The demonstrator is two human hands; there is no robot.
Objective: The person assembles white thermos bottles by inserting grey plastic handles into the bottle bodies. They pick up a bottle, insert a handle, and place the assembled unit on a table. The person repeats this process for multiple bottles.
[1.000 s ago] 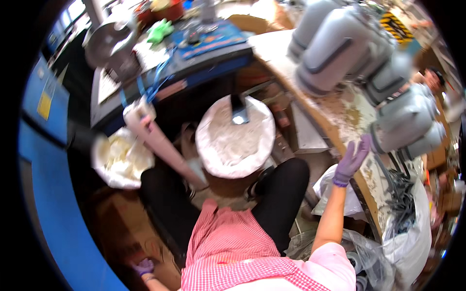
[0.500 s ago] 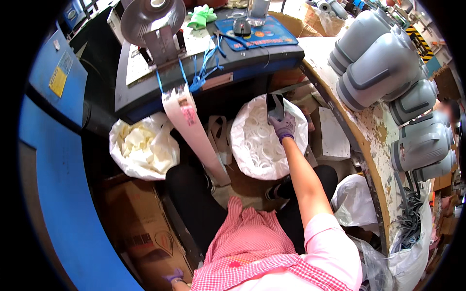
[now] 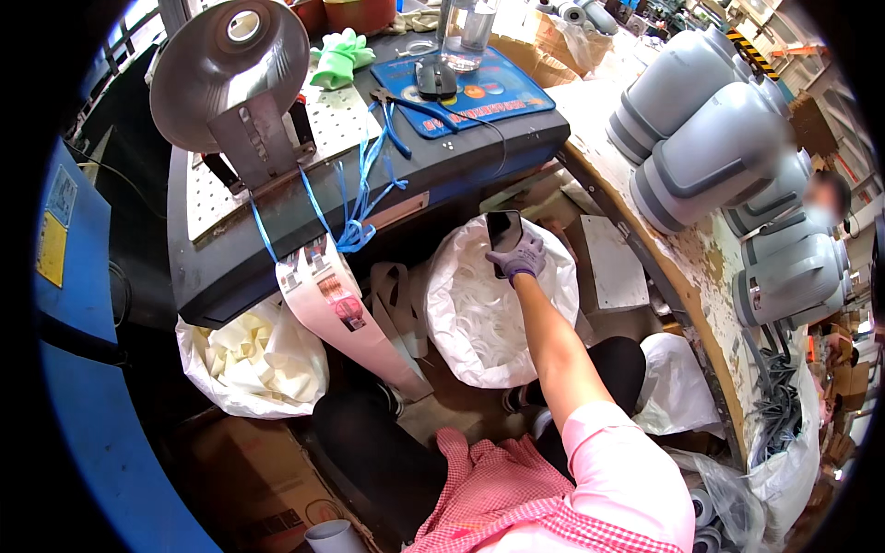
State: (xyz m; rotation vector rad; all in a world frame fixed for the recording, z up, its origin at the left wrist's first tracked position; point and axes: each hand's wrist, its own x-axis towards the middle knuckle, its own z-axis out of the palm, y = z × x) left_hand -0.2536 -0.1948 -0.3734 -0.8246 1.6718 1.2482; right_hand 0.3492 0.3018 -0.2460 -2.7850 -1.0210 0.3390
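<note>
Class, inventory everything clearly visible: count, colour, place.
Desk: one, black, upper left
Mousepad: one, blue, desk
Mouse: one, black, mousepad
Drinking glass: one, clear, mousepad
Pliers: one, blue-handled, mousepad edge
Gloves: count unclear, green, desk
Metal dish: one, grey, desk
Label strip: one, white, by desk
Ring sack: one, white, centre
Second sack: one, white, left
Smartphone: one, black, at ring sack
Jugs: at least five, grey, bench
Cabinet: one, blue, far left
Cup: one, grey, lower edge
Right hand: one, purple-gloved, at smartphone
Legs: two, black, below

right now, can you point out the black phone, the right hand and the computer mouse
Black phone (image 3: 504, 230): head view, upper part of its dark face.
Right hand (image 3: 523, 259): head view, back of the gloved hand.
Computer mouse (image 3: 434, 79): head view, middle of its top.
</note>
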